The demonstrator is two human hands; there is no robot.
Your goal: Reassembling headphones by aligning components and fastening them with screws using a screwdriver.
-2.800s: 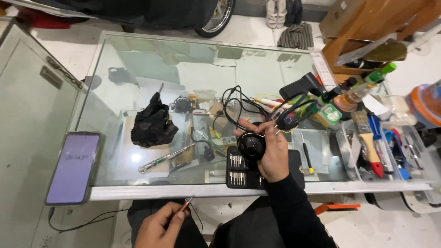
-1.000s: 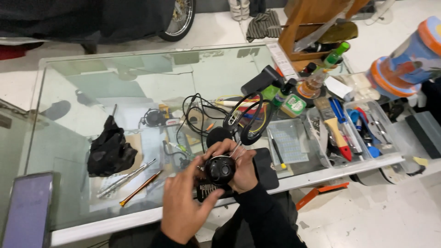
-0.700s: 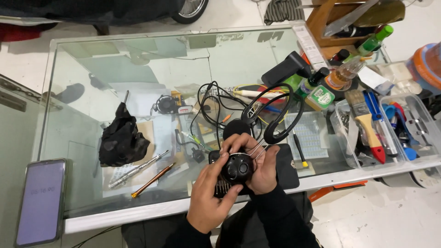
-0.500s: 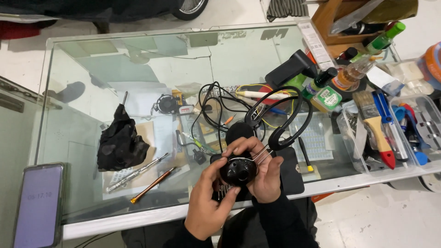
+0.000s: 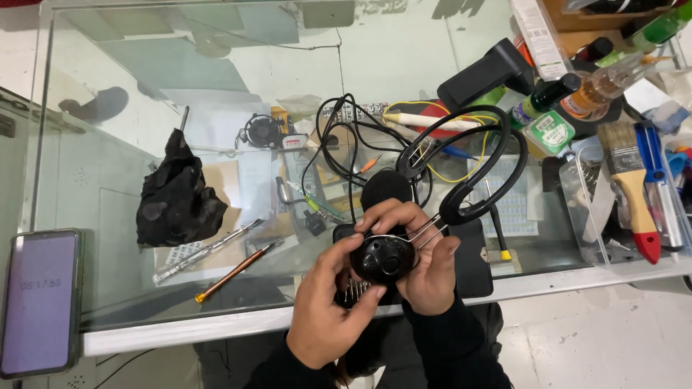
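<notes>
At the near edge of the glass table [image 5: 216, 79], both hands are closed around the black earcup [image 5: 383, 258] of a headset. The left hand [image 5: 328, 313] comes from below, its thumb and fingers wrapped on the lower left side of the earcup. The right hand [image 5: 425, 259] grips it from the right and from above, fingers curled over the top rim. The earcup is lifted just above the table edge, over a dark tool case [image 5: 468, 259] with a row of small screwdriver bits [image 5: 353, 292] that shows between the two hands.

From the earcup a thin metal fork goes up and right to the black headband [image 5: 479, 173], which arcs over the table. Just behind the fingers lies a round black foam pad [image 5: 386, 189], and black cables [image 5: 339, 144] are tangled beyond it.

To the left, on the glass, lie an orange-handled screwdriver [image 5: 234, 272] and a silver tool [image 5: 205, 252], near each other. Further left is a crumpled black cloth [image 5: 176, 198]. At the far left edge a smartphone [image 5: 40, 302] lies with its screen lit.

To the right, a clear plastic tray [image 5: 598, 238] holds a paintbrush [image 5: 631, 180] with a wooden and red handle. Farther back stand a dark green bottle [image 5: 544, 97], an amber bottle [image 5: 602, 79] and a black boxy device [image 5: 486, 72].
</notes>
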